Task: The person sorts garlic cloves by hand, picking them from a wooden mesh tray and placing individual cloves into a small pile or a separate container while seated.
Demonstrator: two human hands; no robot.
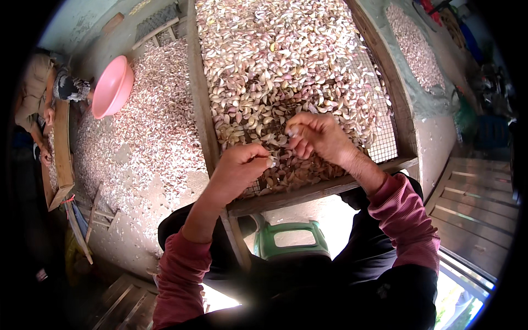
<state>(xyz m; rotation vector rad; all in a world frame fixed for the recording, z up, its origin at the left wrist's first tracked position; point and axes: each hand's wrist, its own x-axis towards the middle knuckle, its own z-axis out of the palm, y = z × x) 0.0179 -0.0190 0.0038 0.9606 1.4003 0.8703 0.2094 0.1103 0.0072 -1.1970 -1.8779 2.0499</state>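
Note:
Garlic cloves (275, 60), whitish to purplish, are spread over a wooden-framed wire mesh screen (383, 144) in front of me. Over its near end both my hands work close together, just above the cloves. My left hand (237, 168) is closed in a pinch, thumb against forefinger, with a small pale spot at the tips. My right hand (322, 138) sits slightly farther away and to the right, also pinching, its other fingers curled under. Something whitish shows at its thumb tip too. Whether either pale spot is a clove or part of the thumb I cannot tell. Darker mesh shows between the hands.
A large spread of cloves (154, 110) covers the floor at left, with a pink basin (114, 88) on it. Another person's hands (48, 116) are at a wooden frame (65, 148) far left. A green stool (291, 239) stands below the screen. More cloves (415, 47) lie at right, beyond wooden slats (473, 203).

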